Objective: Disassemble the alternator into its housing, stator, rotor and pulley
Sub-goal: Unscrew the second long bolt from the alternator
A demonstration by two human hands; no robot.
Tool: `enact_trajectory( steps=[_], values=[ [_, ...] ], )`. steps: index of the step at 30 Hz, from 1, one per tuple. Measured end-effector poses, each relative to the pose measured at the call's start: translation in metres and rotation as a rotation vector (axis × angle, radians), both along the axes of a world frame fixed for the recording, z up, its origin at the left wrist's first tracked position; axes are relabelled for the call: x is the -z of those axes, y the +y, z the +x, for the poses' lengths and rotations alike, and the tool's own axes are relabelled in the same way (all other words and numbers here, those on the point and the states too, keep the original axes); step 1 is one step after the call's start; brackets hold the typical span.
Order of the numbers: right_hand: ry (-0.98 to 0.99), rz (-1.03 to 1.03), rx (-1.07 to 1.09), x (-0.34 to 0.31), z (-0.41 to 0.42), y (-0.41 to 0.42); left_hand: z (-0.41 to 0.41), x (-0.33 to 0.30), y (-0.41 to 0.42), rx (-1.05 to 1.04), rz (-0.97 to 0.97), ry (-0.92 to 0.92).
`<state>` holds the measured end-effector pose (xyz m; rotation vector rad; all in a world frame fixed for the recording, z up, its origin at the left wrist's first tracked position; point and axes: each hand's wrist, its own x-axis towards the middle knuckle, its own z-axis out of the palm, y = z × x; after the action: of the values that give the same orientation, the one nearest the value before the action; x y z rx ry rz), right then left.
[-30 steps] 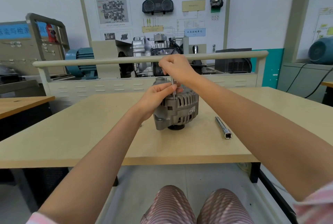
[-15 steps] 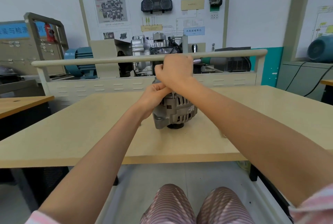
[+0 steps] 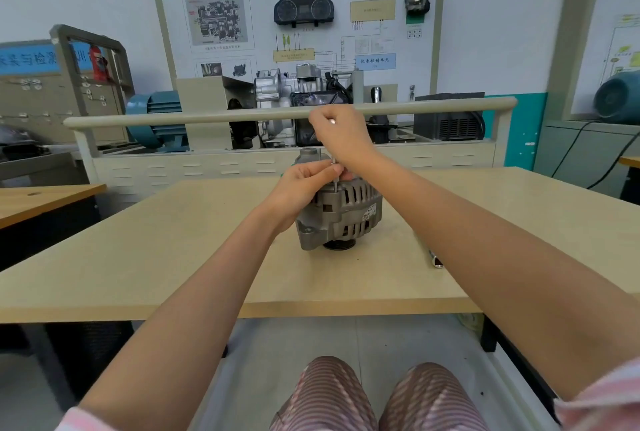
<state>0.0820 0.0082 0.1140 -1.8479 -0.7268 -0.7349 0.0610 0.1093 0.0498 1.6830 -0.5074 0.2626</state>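
Both bare forearms reached forward, converging ahead of the knees. The right hand (image 3: 341, 134) was raised above the left, its fingers curled closed around a thin metal shaft. The left hand (image 3: 303, 183) sat just below it, fingertips pinching the same shaft.

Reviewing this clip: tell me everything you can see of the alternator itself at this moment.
The alternator is a grey, cast-metal-looking unit with slotted vents round its side and a small label. It stands on the beige table with its dark pulley underneath, still in one piece. The left hand holds its top edge, while the right hand grips a thin metal tool standing upright into the top.
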Motion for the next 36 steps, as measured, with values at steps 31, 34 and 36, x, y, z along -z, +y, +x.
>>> enact_trajectory(
  steps=[31, 34, 36],
  values=[
    [0.316, 0.246, -0.279, -0.009, 0.001, 0.0, 0.0, -0.002, 0.002, -0.017, 0.027, 0.044],
    [0.202, 0.171, -0.152, -0.004, 0.003, 0.002, 0.001, -0.001, 0.002, -0.022, 0.004, 0.03],
    [0.044, 0.065, 0.013, 0.0, 0.002, 0.004, 0.001, 0.0, 0.001, -0.031, 0.004, 0.021]
  ],
)
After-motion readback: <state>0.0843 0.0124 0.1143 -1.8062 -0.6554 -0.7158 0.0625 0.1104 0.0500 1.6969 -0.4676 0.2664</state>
